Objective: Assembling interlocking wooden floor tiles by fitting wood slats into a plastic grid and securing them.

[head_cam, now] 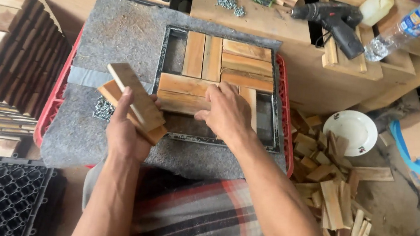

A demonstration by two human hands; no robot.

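Now two spare wood slats [133,103] are gripped ready in the left hand [127,131], while the right hand [227,112], fingers bent, presses a slat [249,102] down into the metal frame [276,110] so it fits.

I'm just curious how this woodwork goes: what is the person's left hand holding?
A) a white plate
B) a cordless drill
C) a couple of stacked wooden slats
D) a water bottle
C: the left hand grips stacked wooden slats over the grey felt mat, while the right hand presses slats in the black frame.
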